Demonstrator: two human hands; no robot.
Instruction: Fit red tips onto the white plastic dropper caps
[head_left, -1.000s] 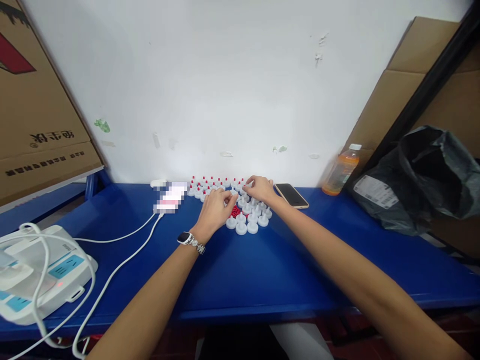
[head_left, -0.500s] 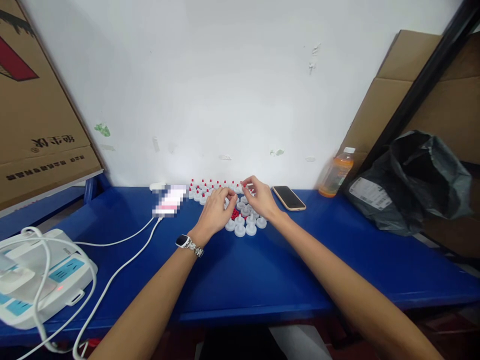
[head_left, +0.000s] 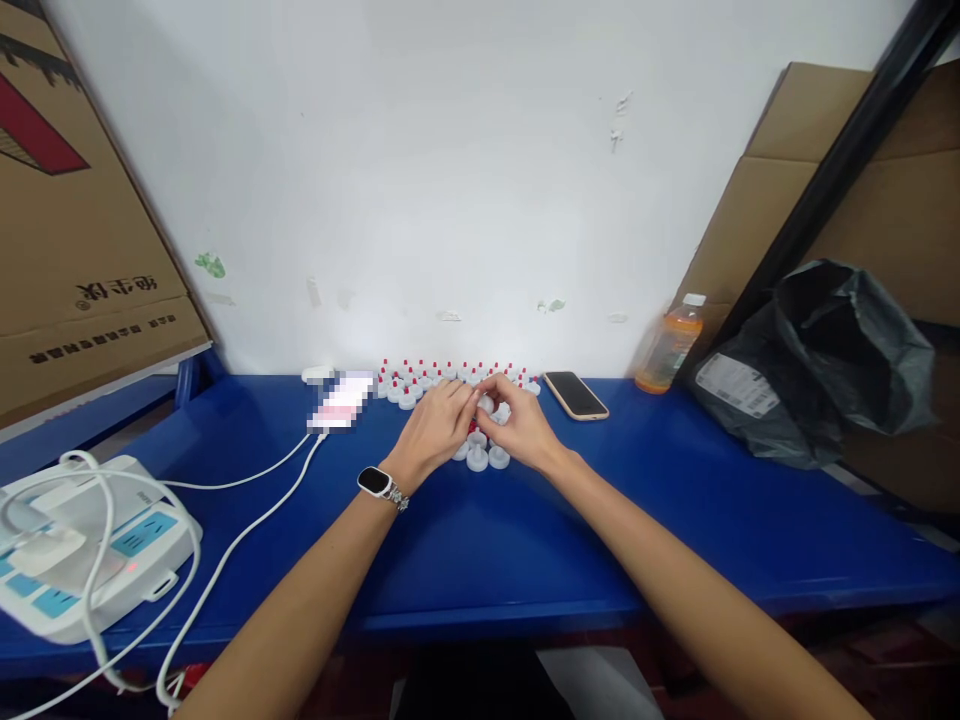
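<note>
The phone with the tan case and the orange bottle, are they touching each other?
Apart. The head view shows bare blue table between the phone and the orange bottle.

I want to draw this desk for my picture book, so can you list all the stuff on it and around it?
white caps: many, white, loose by the hands
red-tipped caps: many, white and red, rows by the wall
phone: one, dark, right of the caps
bottle: one, orange, by the wall
bag: one, black, far right
cardboard: brown, both sides
power strip: one, white, front left
cable: white, on the table
table: one, blue
watch: one, left wrist
left hand: at the caps
right hand: at the caps
</note>
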